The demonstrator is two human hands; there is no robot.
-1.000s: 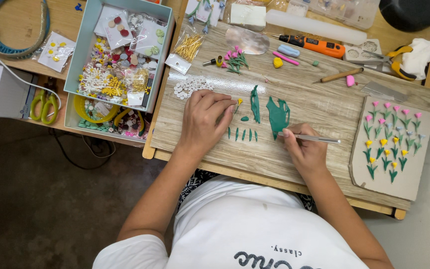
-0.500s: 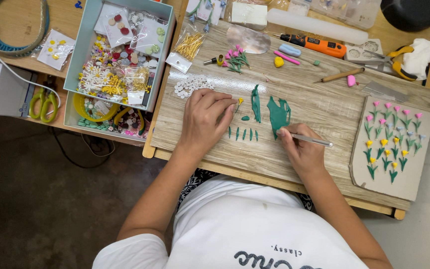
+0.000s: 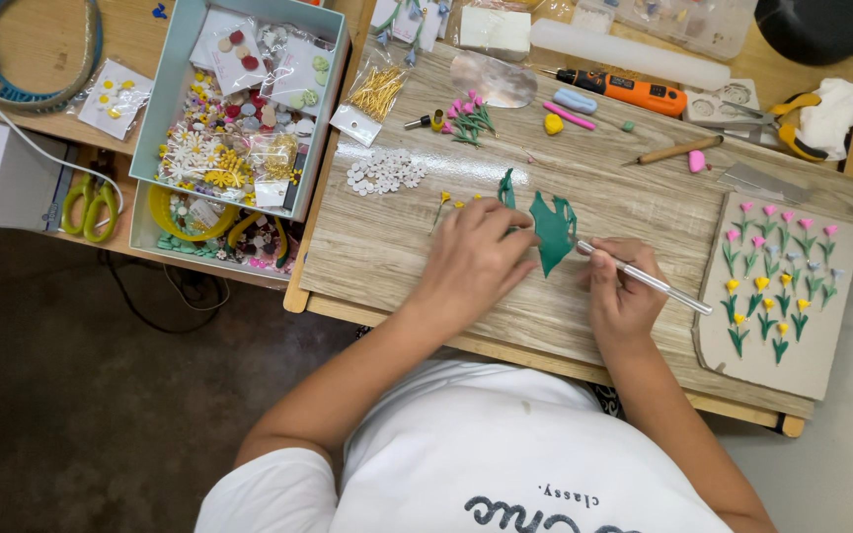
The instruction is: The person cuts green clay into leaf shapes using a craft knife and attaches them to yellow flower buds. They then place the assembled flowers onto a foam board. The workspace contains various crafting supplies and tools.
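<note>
Seen from above, a person in a white shirt works at a wood-grain surface [image 3: 397, 247], hands apart. The left hand [image 3: 474, 259] lies palm down, its fingers pressing the left edge of a flat green clay piece [image 3: 552, 230] at the middle of the surface; whatever sits under the palm is hidden. The right hand [image 3: 622, 296] is clamped on a thin silver tool [image 3: 644, 279], its tip just beside the right edge of the green piece. A narrow green strip [image 3: 506, 188] stands just beyond the left hand's fingertips.

At far left, a pale blue tray [image 3: 172, 99] holds small packets of white and yellow flowers, red dots and other bits too small to tell apart; a second container below it, partly covered, shows yellow rings. At right, a cardboard sheet [image 3: 821, 365] carries rows of small pink and yellow tulips with green stems. White discs [image 3: 384, 173] lie near the tray. An orange-handled tool [image 3: 634, 92] and a clear plastic box [image 3: 693, 20], cut off by the frame's top edge, lie at the far side.
</note>
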